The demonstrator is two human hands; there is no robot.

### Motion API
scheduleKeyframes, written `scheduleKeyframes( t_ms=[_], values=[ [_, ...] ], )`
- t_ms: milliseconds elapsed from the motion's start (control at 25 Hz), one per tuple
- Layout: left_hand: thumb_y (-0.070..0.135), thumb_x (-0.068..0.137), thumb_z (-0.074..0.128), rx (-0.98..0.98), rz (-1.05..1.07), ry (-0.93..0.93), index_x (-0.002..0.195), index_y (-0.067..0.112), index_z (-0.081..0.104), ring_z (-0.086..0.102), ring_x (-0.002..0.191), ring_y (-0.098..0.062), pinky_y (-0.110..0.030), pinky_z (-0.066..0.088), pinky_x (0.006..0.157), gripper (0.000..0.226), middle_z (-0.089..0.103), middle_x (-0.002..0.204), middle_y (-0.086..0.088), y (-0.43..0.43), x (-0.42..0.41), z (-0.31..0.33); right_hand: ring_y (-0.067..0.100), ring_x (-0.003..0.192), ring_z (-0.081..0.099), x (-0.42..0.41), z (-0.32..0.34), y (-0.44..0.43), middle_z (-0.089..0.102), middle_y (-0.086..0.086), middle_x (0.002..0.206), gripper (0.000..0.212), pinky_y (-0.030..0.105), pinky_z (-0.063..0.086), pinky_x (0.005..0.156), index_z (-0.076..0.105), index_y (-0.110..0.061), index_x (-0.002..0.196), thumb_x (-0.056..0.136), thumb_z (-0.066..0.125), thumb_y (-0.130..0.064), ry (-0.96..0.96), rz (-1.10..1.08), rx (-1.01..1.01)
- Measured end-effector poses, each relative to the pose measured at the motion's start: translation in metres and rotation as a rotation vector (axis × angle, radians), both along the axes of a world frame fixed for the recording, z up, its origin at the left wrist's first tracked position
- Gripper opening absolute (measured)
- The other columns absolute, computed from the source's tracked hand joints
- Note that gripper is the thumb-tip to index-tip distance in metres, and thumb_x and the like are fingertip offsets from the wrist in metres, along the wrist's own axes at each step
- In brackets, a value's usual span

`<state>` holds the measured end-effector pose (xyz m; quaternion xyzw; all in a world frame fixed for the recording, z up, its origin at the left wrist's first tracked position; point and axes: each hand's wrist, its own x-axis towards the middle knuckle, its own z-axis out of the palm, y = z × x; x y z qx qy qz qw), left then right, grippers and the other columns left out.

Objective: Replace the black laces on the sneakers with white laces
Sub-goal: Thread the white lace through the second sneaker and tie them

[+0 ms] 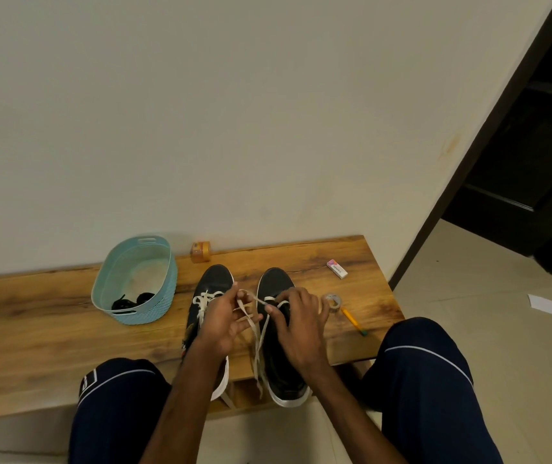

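So, on the grainy wooden bench [33, 316], the oval teal basket [167, 296] with its ribbed plastic wall held the black laces [134, 301] bunched inside. Next over sat the left sneaker [214, 279], dark and white-laced. The left hand [222, 321] pinched the flat white lace [256, 343]. The right hand [298, 326] pinched it too, over the right sneaker [274, 283], near a clear tape roll [333, 301].

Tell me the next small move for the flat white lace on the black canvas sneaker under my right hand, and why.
Probably draw the flat white lace snug with the left hand before threading further. It loops slack between the hands, the right hand pinches it at the black canvas sneaker's toe-end eyelets, and its long ends hang loose toward the heel.
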<state>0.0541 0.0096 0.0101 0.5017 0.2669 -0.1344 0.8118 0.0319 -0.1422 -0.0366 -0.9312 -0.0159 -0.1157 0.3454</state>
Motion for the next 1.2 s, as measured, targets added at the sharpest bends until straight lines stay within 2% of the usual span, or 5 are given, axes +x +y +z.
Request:
scheduleKeyframes(
  t_ms=[160, 280, 600, 880, 1200],
  values=[
    [0.036, 0.103, 0.042, -0.472, 0.059, -0.062, 0.07, 0.015, 0.045, 0.047, 0.049, -0.011, -0.028, 0.058, 0.059, 0.039, 0.044, 0.06, 0.0, 0.005, -0.007, 0.018, 0.001, 0.086, 0.06, -0.018, 0.02, 0.029, 0.066, -0.011, 0.093, 0.024, 0.027, 0.05, 0.08, 0.065, -0.025, 0.111, 0.104, 0.045, -0.036, 0.195, 0.218, 0.388],
    [0.036, 0.103, 0.041, -0.53, 0.131, -0.132, 0.069, 0.016, 0.045, 0.046, 0.048, -0.01, -0.024, 0.056, 0.057, 0.04, 0.043, 0.061, 0.001, 0.014, -0.009, 0.026, 0.005, 0.072, 0.064, -0.03, 0.023, 0.039, 0.069, -0.004, 0.078, 0.027, 0.036, 0.052, 0.075, 0.063, -0.029, 0.102, 0.104, 0.04, -0.044, 0.378, 0.323, 0.527],
    [0.026, 0.104, 0.047, 0.017, 0.122, 0.018, 0.088, 0.009, 0.06, 0.059, 0.074, -0.022, -0.041, 0.061, 0.067, 0.026, 0.06, 0.081, -0.01, 0.025, -0.016, 0.011, 0.007, 0.073, 0.054, -0.01, 0.047, -0.006, 0.06, -0.013, 0.071, 0.031, 0.031, 0.046, 0.073, 0.072, -0.021, 0.082, 0.103, 0.052, -0.034, 0.393, 0.3, 0.687],
    [0.032, 0.106, 0.038, -0.397, 0.333, 0.021, 0.074, 0.014, 0.049, 0.054, 0.06, -0.015, -0.037, 0.061, 0.061, 0.038, 0.053, 0.052, 0.0, 0.034, -0.019, 0.018, 0.005, 0.064, 0.052, -0.009, 0.063, -0.057, 0.059, -0.006, 0.066, 0.027, 0.021, 0.044, 0.062, 0.074, -0.022, 0.09, 0.102, 0.054, -0.033, 0.678, 0.566, 0.396],
    [0.039, 0.097, 0.056, -0.34, 0.291, 0.121, 0.058, 0.015, 0.04, 0.06, 0.076, -0.024, -0.059, 0.05, 0.091, 0.049, 0.057, 0.068, -0.01, 0.031, -0.027, 0.014, -0.004, 0.074, 0.063, -0.007, 0.053, -0.076, 0.071, -0.012, 0.073, 0.014, 0.014, 0.044, 0.067, 0.078, -0.022, 0.092, 0.095, 0.065, -0.024, 0.293, 0.209, 0.356]
  ],
)
